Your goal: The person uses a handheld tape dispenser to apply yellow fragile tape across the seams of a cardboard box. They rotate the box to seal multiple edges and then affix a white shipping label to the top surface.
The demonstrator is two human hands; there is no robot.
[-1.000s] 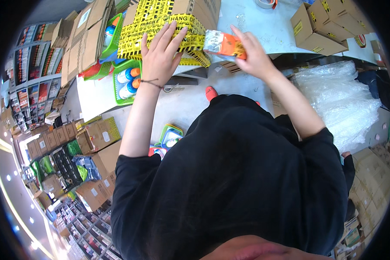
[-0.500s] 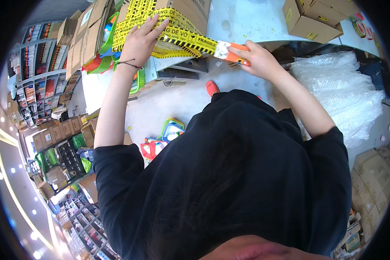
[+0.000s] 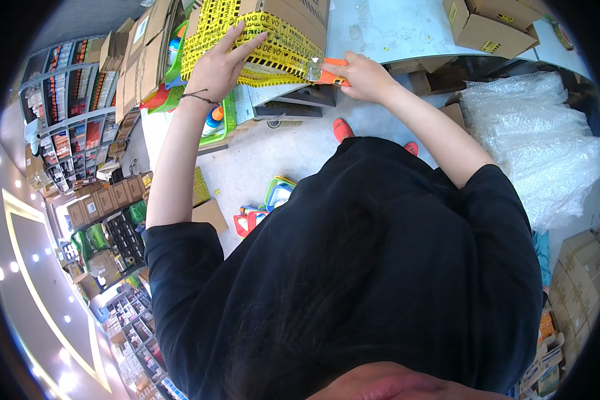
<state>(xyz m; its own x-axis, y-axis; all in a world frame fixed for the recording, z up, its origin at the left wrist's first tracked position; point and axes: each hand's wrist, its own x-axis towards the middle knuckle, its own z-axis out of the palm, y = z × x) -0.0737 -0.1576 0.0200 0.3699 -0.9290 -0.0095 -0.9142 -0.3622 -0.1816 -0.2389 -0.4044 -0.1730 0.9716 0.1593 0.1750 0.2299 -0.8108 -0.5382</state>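
Observation:
A cardboard box (image 3: 293,15) stands at the table's near edge, its front and left largely covered with yellow and black printed tape (image 3: 283,48). My left hand (image 3: 217,65) lies on the taped face with its fingers spread. In my right hand (image 3: 363,77) is an orange tape dispenser (image 3: 331,71), gripped by its handle. The dispenser's head is right against the box's near right corner, and the tape runs from it across the box. How much tape is left on the roll cannot be seen.
Green baskets (image 3: 228,120) with bottles and a folded carton (image 3: 140,50) stand left of the box. An open carton (image 3: 490,30) sits on the white table (image 3: 387,30) to the right. Bubble wrap (image 3: 527,147) is heaped at the right; colourful packages (image 3: 250,220) lie on the floor.
My right hand has brought the dispenser leftward and up to the box, so the stretched tape now lies along its side. My left hand has stayed on the box.

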